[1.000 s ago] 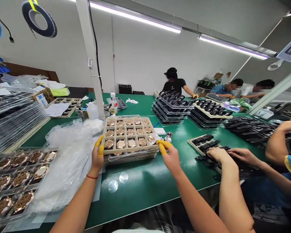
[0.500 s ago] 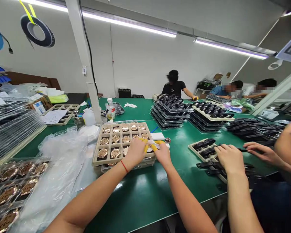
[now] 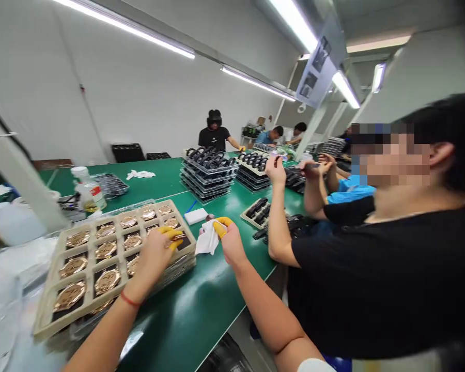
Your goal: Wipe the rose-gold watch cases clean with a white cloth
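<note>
Yellow finger covers sit on the fingertips of both my hands. My left hand (image 3: 157, 253) is over the right side of a beige compartment tray (image 3: 51, 289), its fingers closed on a thin, shiny gold watch case (image 3: 179, 236) just above or in a right-hand compartment. Round gold watch cases (image 3: 107, 280) lie on dark pads in the other compartments; my hand hides some of them. Off the tray's right edge, my right hand (image 3: 231, 242) pinches a crumpled white cloth (image 3: 208, 238), which hangs over the green table.
A white block (image 3: 196, 216) lies behind the cloth. Stacked clear trays of black straps (image 3: 208, 178) stand farther back. To my right sits a co-worker in a black shirt (image 3: 356, 268), arms raised by a strap tray (image 3: 256, 213). A bottle (image 3: 89, 191) stands back left.
My hands have parted: the left has gone to the tray with the watch case, while the right keeps the cloth. The view has turned right, bringing the co-worker into sight.
</note>
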